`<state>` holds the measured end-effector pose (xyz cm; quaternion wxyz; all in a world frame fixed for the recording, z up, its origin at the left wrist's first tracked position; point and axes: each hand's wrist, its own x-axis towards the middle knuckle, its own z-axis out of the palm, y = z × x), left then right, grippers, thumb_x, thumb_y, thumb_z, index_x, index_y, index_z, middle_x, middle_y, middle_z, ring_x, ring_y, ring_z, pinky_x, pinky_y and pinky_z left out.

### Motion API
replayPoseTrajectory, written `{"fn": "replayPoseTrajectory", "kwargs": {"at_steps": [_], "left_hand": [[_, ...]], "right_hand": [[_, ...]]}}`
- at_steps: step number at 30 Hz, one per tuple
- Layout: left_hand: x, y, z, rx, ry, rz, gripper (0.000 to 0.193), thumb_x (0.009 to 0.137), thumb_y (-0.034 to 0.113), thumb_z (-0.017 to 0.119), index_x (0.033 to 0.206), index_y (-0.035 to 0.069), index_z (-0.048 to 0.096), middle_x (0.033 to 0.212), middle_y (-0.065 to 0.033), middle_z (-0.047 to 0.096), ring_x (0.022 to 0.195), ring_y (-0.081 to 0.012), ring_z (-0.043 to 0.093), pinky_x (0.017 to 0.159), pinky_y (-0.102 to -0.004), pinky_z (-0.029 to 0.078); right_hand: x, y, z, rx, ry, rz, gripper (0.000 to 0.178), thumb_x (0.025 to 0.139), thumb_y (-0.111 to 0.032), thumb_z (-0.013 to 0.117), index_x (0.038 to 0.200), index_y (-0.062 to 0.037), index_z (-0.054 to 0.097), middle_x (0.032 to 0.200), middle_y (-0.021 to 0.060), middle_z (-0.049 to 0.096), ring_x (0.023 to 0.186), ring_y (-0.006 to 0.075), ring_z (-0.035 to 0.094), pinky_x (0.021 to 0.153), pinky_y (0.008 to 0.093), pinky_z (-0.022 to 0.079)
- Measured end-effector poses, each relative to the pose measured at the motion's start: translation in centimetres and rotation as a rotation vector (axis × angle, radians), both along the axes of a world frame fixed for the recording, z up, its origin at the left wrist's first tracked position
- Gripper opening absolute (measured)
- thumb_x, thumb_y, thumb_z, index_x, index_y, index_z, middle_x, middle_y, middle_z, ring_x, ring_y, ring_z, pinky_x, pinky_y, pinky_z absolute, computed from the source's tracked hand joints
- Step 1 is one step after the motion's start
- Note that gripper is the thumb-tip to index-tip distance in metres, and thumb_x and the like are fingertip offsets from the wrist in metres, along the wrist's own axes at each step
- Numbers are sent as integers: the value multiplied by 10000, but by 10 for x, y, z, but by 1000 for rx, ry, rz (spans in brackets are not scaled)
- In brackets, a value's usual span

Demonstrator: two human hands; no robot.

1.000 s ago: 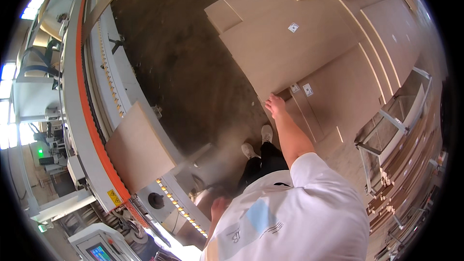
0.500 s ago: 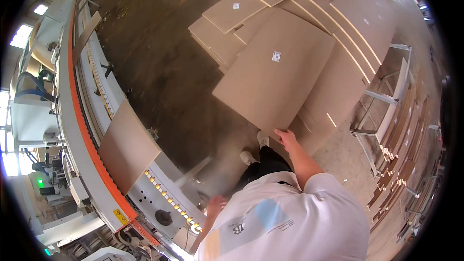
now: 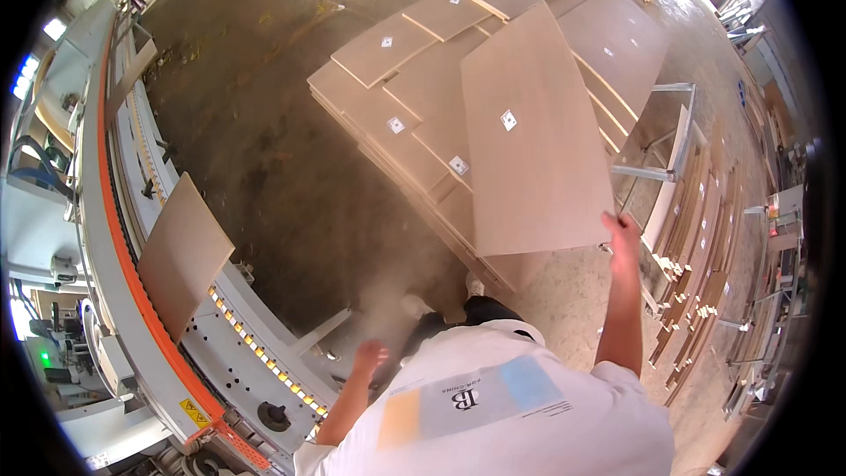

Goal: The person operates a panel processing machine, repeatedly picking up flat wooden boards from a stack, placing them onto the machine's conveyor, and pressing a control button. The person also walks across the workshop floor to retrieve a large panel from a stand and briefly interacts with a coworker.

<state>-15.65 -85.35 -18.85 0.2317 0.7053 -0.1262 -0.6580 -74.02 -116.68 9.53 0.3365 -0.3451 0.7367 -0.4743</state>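
Note:
My right hand is closed on the near right corner of a brown wood panel. That panel is tilted up over a pile of similar panels, with a small white label on its face. My left hand is held in the air beside the machine, fingers loosely apart and holding nothing. Nearest to it is the machine's row of yellow rollers. Farther along, another brown panel stands against the machine's orange rail.
The long machine runs along my left side. A metal frame stands right of the pile, beside stacks of narrow brown strips. Concrete floor lies between machine and pile. My shoes are near the pile's corner.
My right hand has moved right and lifted the panel's near edge, turning it and uncovering labelled panels beneath. My left hand has risen slightly. The view has shifted; the panel at the machine has moved along it.

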Motion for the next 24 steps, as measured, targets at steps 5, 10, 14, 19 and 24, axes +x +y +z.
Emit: {"fn": "replayPoseTrajectory", "kwargs": {"at_steps": [5,10,14,19,24], "left_hand": [[-39,-56,6,-104,-36,-11,297,1010,322,589,1168,80,657,1061,-95,746,861,-177,721,719,-325,561],[-119,-132,52,-198,22,75,317,1038,288,588,1237,46,641,1033,-82,746,872,-156,706,743,-296,546],[-203,-230,110,-290,141,-24,361,1038,274,581,1303,32,613,1124,-111,739,959,-189,706,816,-306,546],[-300,-355,195,-555,275,13,498,1052,329,575,1413,-10,524,1322,-131,669,1073,-223,686,893,-356,552],[-350,-406,173,-411,430,313,350,1036,276,614,1262,13,562,1178,-96,680,1020,-234,684,830,-361,575]], "right_hand": [[-29,-44,75,-83,276,219,251,825,-150,792,781,-20,582,728,-49,462,673,74,419,581,280,329],[-32,-37,83,-185,702,407,192,769,-136,798,843,-51,643,806,52,561,691,206,569,620,359,447],[-49,-5,42,-176,911,487,178,728,-104,781,874,-103,678,837,91,607,781,324,623,654,430,496],[-73,47,-11,-258,927,492,182,710,-79,743,868,-129,669,814,69,589,778,313,619,631,440,498],[-112,102,-56,-184,943,559,177,709,-74,729,875,-122,688,824,74,602,790,316,619,640,431,510]]}}
